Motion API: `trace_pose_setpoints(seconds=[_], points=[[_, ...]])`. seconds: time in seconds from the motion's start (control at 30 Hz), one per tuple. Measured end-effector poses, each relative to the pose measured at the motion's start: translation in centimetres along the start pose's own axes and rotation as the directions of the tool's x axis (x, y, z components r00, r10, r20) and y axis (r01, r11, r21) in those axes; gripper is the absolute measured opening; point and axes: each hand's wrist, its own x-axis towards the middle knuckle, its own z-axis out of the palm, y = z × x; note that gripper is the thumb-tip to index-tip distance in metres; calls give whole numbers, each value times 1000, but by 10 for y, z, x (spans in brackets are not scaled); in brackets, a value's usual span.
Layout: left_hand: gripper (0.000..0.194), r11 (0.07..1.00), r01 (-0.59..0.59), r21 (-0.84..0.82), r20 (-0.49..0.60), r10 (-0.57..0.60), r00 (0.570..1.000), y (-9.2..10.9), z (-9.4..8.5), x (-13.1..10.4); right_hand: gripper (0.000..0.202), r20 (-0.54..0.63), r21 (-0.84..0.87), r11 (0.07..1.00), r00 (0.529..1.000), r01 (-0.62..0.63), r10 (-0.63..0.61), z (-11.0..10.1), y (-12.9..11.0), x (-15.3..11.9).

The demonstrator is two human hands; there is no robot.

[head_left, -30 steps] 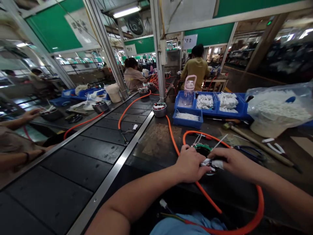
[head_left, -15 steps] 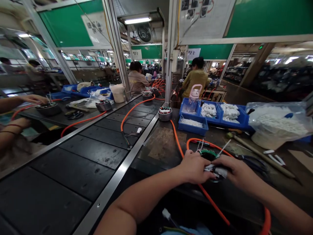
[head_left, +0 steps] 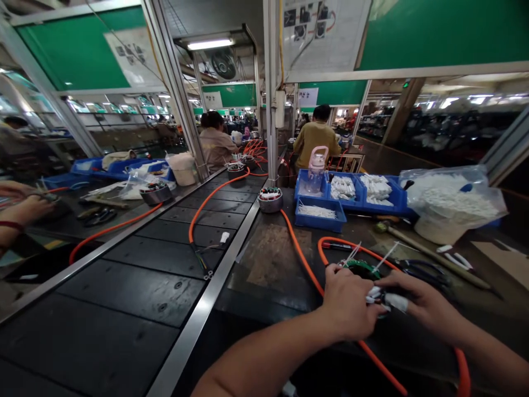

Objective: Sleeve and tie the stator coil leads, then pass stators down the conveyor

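Observation:
In front of me on the bench is a round motor part with a green circuit board (head_left: pixel 360 267) and white cable ties (head_left: pixel 387 257) standing up from its rim. My left hand (head_left: pixel 350 302) curls over its near left side, fingers closed on the bundle of wires and white sleeves (head_left: pixel 375 296). From the right, my right hand (head_left: pixel 421 300) pinches the same bundle, with white wrapping showing at its finger. Both hands partly cover the part, so the exact grip is hidden. An orange cable (head_left: pixel 351 240) loops behind it and passes under my left arm.
Blue bins (head_left: pixel 320 212) hold white ties and sleeves. A mallet (head_left: pixel 433 255), pliers (head_left: pixel 425 269) and a bagged tub (head_left: pixel 454 207) lie right. Another motor part (head_left: pixel 270 199) sits beside the conveyor (head_left: pixel 136 292). A co-worker's hand (head_left: pixel 31 209) works at far left.
The view has turned right, and scenery has slid left. Both my hands stay at the motor part; my left hand has rolled further over the wire bundle. The co-worker's hands at left have shifted.

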Motion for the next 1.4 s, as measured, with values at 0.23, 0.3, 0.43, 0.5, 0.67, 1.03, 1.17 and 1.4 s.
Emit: trace_pose_setpoints(seconds=[0.23, 0.3, 0.43, 0.5, 0.67, 1.03, 1.17, 1.4], points=[[32, 1000, -17, -12, 25, 18, 1000, -2, -1, 1, 21, -116, 62, 998, 993, 15, -8, 7, 3, -3], [32, 999, -26, -20, 25, 27, 999, -4, -1, 0, 20, -128, 72, 997, 991, 39, -30, 10, 3, -4], [33, 998, -56, -3, 4, 56, 998, -6, 2, 1, 22, -148, 57, 990, 982, 126, -116, 16, 9, -5], [34, 997, -79, 8, -27, 79, 997, -7, 4, 1, 25, -167, 20, 978, 965, 208, -202, 18, 13, -6], [36, 993, -113, 24, -124, 115, 986, -5, 6, 0, 34, -195, -47, 913, 893, 405, -406, 20, 21, -2], [43, 955, -236, 180, -373, 288, 882, -2, 24, 9, 48, -310, -144, 833, 775, 534, -551, 41, 48, -4], [40, 946, -248, 207, -433, 316, 844, -2, 29, 12, 49, -302, -134, 832, 777, 539, -552, 43, 48, -4], [41, 947, -269, 175, -409, 319, 855, -4, 24, 12, 40, -343, -87, 866, 801, 493, -491, -11, 43, -1]])
